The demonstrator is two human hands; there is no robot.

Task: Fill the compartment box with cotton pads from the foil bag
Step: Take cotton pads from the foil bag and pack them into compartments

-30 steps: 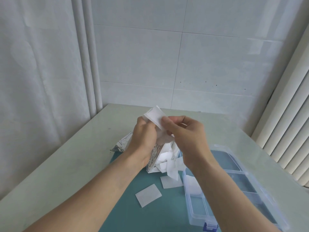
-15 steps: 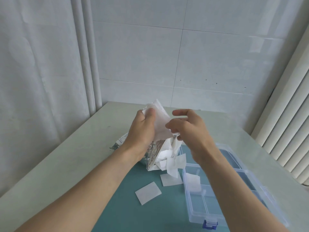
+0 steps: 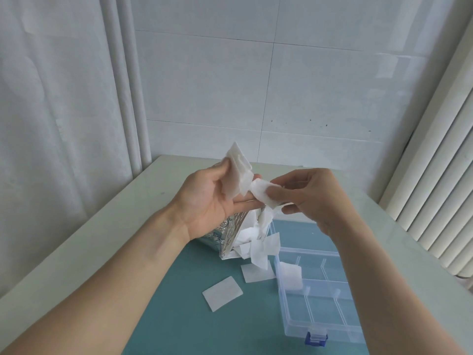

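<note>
Table point(image 3: 76, 252) pale, teal mat point(image 3: 179, 316) on it; clear compartment box point(image 3: 330, 324) near right, one cotton pad point(image 3: 290, 276) in its far-left compartment, foil bag point(image 3: 225, 234) just left of box with pads spilling out. Left hand point(image 3: 212, 198), palm up, thumb pinching a small stack of pads point(image 3: 238, 172); right hand point(image 3: 307, 193) pinches a single pad point(image 3: 263, 194) touching the stack. Two loose pads point(image 3: 222, 293) on mat near the bag

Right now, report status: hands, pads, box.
Left hand holds stack of white cotton pads. Right hand pinches one pad. Clear plastic compartment box holds one.
</note>
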